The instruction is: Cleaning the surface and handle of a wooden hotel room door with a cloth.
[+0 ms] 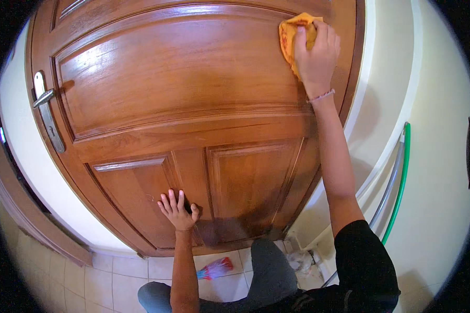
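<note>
A brown panelled wooden door (177, 68) fills the middle of the view. At its upper right, my right hand (318, 55) is closed round an orange cloth (290, 39) and presses it against the door's edge frame. My left hand (177, 209) lies flat on the lower left panel, fingers spread, with nothing in it. A metal lever handle (44, 98) on a long plate sits at the door's left side, away from both hands.
Below the door, a red and blue brush (215, 268) lies on the tiled floor (125, 287) beside my legs. A green pole (402, 177) and a grey one (389, 182) lean at the right wall. A clear plastic bag (300, 260) lies in the corner.
</note>
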`<state>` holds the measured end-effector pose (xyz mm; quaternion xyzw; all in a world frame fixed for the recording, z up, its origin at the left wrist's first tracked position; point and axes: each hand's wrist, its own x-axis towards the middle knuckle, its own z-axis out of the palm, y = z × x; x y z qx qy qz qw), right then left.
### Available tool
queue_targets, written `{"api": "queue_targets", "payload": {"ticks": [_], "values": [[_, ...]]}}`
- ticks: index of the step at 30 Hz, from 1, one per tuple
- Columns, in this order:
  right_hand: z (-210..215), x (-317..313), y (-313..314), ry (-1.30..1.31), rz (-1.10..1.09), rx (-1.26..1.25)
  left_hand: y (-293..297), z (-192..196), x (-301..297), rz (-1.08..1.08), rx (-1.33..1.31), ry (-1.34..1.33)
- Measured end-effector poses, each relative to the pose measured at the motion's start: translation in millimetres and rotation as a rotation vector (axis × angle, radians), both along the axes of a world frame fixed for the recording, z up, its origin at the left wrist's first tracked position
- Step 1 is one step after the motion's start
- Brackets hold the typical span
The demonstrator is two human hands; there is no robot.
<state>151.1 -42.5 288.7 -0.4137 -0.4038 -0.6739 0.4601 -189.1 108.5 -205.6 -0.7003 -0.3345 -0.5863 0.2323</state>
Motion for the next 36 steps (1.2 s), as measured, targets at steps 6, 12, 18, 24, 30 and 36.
{"api": "queue_targets", "payload": {"ticks": [6, 12, 18, 24, 30, 36], "values": [[20, -32, 28, -0.036, 0.025, 0.042, 0, -2, 0, 0.004, 0.011, -0.002], [20, -121, 64, -0.178, 0.232, -0.017, 0, -2, -1, 0.004, 0.026, -0.005], [8, -202, 109, -0.306, 0.416, -0.161, -1, 0, 1, 0.002, 0.022, -0.003], [-15, -194, 106, -0.458, 0.426, -0.211, 5, -3, -5, 0.001, 0.037, -0.015], [-23, -90, 46, -0.311, 0.240, -0.193, 1, -1, -1, 0.008, 0.012, -0.011], [-13, 3, -5, -0.134, 0.061, -0.084, 0, 0, -1, 0.017, 0.029, 0.005]]}}
